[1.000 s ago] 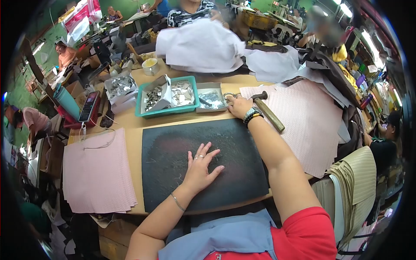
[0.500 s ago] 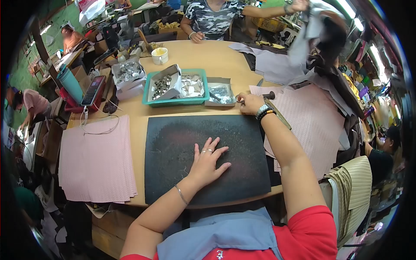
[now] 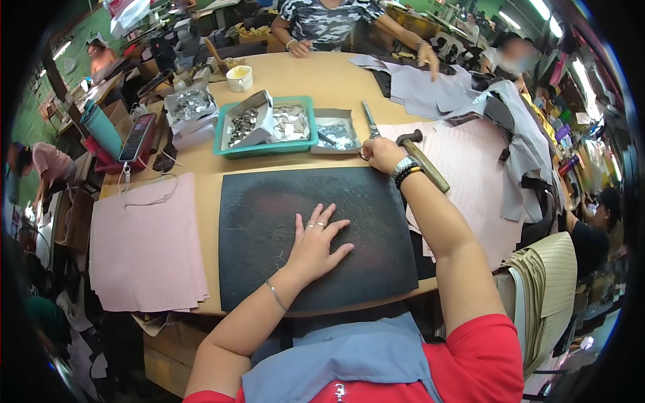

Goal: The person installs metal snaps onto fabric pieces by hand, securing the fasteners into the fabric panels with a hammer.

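Note:
My left hand (image 3: 320, 243) lies flat with fingers spread on a black, worn mat (image 3: 269, 282). Beyond the mat's far right corner, my right hand (image 3: 384, 156) is closed at the handle end of a pair of scissors (image 3: 370, 119), whose metal blades point away from me. The fingers partly cover the handles. Just right of that hand rests a hammer (image 3: 428, 168) with a wooden handle, lying over pink textured sheets (image 3: 463, 174). Left of the hand stands a small box (image 3: 336, 115) of shiny pieces.
A teal tray (image 3: 265, 150) holds small metal parts and pale pieces. Pink sheets (image 3: 148, 242) are stacked at left, near a phone (image 3: 138, 138) with a cable. Grey pieces (image 3: 430, 91) cover the far right. A co-worker's hand (image 3: 428, 59) reaches over them.
The scissors have turned, their blades now pointing more directly away, as my right hand shifted slightly. Grey material a co-worker held up now lies at right. My left hand stays flat.

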Demonstrator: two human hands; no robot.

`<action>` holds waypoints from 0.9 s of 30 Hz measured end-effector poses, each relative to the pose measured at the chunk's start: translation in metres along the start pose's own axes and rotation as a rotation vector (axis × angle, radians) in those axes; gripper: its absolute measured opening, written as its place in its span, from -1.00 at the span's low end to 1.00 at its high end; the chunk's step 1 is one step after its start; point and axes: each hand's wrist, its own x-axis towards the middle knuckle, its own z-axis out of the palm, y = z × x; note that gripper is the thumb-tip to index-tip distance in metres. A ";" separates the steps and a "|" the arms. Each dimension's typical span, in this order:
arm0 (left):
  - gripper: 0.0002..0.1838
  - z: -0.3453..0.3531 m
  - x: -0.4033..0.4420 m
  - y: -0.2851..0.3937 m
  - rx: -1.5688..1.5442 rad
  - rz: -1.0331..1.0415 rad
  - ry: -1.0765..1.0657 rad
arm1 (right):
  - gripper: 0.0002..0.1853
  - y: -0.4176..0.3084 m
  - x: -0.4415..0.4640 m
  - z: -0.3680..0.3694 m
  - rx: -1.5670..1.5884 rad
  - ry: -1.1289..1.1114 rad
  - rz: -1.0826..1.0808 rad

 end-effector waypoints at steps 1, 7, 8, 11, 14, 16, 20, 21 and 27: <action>-0.44 -0.001 0.001 0.000 0.003 0.002 -0.002 | -0.89 0.001 0.002 0.003 0.011 -0.007 -0.018; -0.45 -0.002 0.000 0.002 0.001 -0.007 0.006 | -0.86 0.001 -0.025 0.001 0.102 0.220 -0.115; -0.45 -0.002 0.000 0.002 0.007 -0.008 0.006 | -0.83 -0.002 -0.039 -0.004 0.078 0.294 -0.126; -0.45 -0.001 0.000 0.002 0.005 -0.007 0.002 | -0.73 0.005 -0.081 -0.025 -0.021 0.470 -0.001; -0.45 -0.001 0.001 0.003 0.011 -0.005 0.001 | -0.69 0.044 -0.127 -0.023 -0.081 0.620 0.331; -0.45 -0.002 0.000 0.003 0.017 -0.006 0.002 | -0.67 0.088 -0.156 -0.008 0.035 0.495 0.441; -0.45 -0.001 0.000 0.004 0.019 -0.011 -0.001 | -0.59 0.088 -0.191 -0.015 0.318 0.340 0.408; -0.46 -0.001 0.000 0.004 0.015 -0.014 0.000 | -0.54 0.087 -0.195 -0.014 0.155 0.380 0.385; -0.47 -0.003 -0.001 0.002 -0.007 -0.023 0.008 | 0.24 0.078 -0.214 -0.014 -0.238 0.088 0.439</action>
